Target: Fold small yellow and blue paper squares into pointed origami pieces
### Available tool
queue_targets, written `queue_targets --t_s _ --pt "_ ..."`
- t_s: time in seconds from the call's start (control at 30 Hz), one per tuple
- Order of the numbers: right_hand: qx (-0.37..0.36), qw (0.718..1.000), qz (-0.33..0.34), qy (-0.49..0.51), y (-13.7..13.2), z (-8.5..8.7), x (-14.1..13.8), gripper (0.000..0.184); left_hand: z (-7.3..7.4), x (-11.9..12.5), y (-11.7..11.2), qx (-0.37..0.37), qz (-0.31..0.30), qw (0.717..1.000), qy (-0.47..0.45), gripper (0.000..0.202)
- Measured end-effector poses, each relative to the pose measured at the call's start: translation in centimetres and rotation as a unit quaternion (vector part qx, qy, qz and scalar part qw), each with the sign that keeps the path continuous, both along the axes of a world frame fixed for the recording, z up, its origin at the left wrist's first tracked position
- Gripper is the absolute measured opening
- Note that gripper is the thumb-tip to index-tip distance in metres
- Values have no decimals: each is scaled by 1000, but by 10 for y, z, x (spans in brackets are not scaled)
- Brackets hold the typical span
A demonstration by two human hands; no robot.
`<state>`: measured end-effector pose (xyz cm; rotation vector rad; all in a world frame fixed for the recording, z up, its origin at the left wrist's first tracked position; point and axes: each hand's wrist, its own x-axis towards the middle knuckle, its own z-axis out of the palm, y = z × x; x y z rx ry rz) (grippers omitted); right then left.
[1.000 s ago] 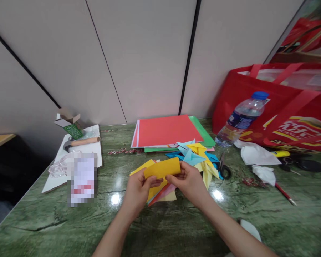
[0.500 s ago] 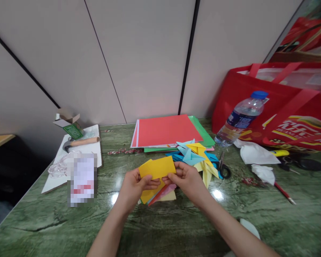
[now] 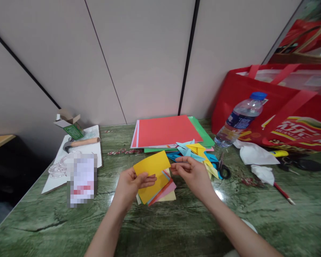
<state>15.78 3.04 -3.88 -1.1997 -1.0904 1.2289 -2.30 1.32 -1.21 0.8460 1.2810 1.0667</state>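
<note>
My left hand (image 3: 131, 186) pinches a yellow sheet of paper (image 3: 151, 164) at its lower left, thumb on top, holding it tilted above a small stack. That stack lies on the table under it: yellow paper (image 3: 150, 192) on top, with orange-red, pink paper (image 3: 168, 191) and cream edges fanning out at the right. My right hand (image 3: 193, 174) is off the sheet, fingers loosely curved and apart, with the tips just right of the sheet's edge. Behind it, folded paper pieces (image 3: 199, 149) in blue and yellow lie in a heap, partly hidden by the hand.
Black scissors (image 3: 225, 171) lie right of the heap. Larger coloured sheets (image 3: 166, 132) are stacked at the back. A water bottle (image 3: 240, 120) stands before a red bag (image 3: 286, 100). To the left, a white board (image 3: 53, 178) carries a hammer-like tool (image 3: 82, 142), beads and a green box (image 3: 74, 131).
My right hand has let go of the yellow sheet and shifted slightly right and up. My left hand has moved a little left with the sheet, now more tilted, uncovering more of the stack.
</note>
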Motion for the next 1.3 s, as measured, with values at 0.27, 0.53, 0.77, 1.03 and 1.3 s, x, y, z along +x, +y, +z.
queue_targets --t_s 0.27,0.53,0.77,1.03,1.3 --pt "229 956 -54 -177 -11 6 -4 12 -4 15 -4 35 2 999 2 27" --pt "414 850 31 -324 -17 4 -10 43 -4 28 -12 70 -91 993 -9 14" --pt "430 828 39 -358 -16 3 -9 44 -5 27 -12 73 -99 991 -45 18" --pt "447 823 35 -349 -16 -2 -9 42 -4 27 -11 70 -87 990 -82 23" --pt "453 830 9 -326 -17 0 -9 46 -4 26 -12 71 -96 989 -88 24"
